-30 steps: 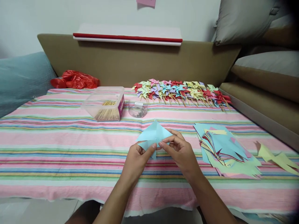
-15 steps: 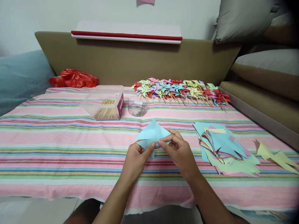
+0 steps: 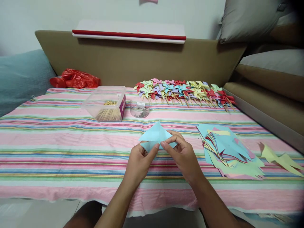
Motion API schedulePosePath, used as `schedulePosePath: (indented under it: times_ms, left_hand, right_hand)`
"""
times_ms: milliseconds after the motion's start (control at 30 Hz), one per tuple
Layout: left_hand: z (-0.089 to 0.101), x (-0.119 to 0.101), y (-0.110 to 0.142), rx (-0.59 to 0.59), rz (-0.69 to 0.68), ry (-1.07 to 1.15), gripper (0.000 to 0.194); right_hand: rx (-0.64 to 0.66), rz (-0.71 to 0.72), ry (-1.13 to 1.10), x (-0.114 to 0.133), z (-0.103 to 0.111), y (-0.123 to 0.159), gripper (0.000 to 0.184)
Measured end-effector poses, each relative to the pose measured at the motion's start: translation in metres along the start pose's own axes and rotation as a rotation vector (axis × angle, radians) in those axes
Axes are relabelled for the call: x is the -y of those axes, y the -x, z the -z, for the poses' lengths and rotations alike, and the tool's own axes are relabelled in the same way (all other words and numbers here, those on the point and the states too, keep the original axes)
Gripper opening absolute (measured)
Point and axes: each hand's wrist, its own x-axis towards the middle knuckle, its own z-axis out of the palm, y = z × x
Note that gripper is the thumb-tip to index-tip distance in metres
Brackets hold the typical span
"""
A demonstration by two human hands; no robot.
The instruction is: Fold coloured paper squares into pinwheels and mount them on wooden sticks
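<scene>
A light-blue sheet of cut paper [image 3: 155, 133] is held up between both hands above the striped cloth. One corner points away from me, and slits run in from its left and right sides. My left hand [image 3: 140, 158] pinches its near part, the thumb on top close to the middle. My right hand [image 3: 181, 150] grips the paper's right side, with thumb and index finger meeting near the centre and other fingers behind. The two thumb tips are almost side by side. The fingers underneath are partly hidden.
Beyond the hands stand a clear plastic box [image 3: 104, 109] of wooden sticks and a round clear container [image 3: 140, 110] of small metal pieces. Paper pinwheels [image 3: 180, 90] lie along the back. To the right are stacked cut papers [image 3: 228, 147] and a yellow paper piece [image 3: 280, 160].
The near flap of the blue paper, which pointed down toward me, no longer hangs below the thumbs. Both hands keep their pinch, nearly in place. The view has tilted slightly.
</scene>
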Motion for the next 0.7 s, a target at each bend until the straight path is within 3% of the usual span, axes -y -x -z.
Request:
schedulePosePath:
  times_ms: [267, 400, 533, 600, 700]
  left_hand:
    - [-0.001, 0.004, -0.001, -0.024, -0.044, 0.004, 0.03]
    - [0.0, 0.003, -0.002, 0.006, -0.059, 0.047, 0.028]
    - [0.005, 0.001, -0.002, 0.082, -0.036, 0.067, 0.031]
    - [0.007, 0.0, -0.002, 0.129, -0.015, 0.077, 0.029]
    - [0.01, -0.002, -0.001, 0.181, 0.018, 0.083, 0.027]
  right_hand:
    - [-0.004, 0.005, -0.013, -0.006, -0.001, -0.002, 0.022]
    - [-0.071, -0.104, -0.207, -0.001, 0.003, -0.002, 0.059]
    - [0.179, -0.299, -0.363, 0.012, 0.014, 0.001, 0.045]
    - [0.276, -0.299, -0.355, 0.016, 0.019, 0.001, 0.038]
    - [0.297, -0.277, -0.291, 0.016, 0.021, 0.002, 0.03]
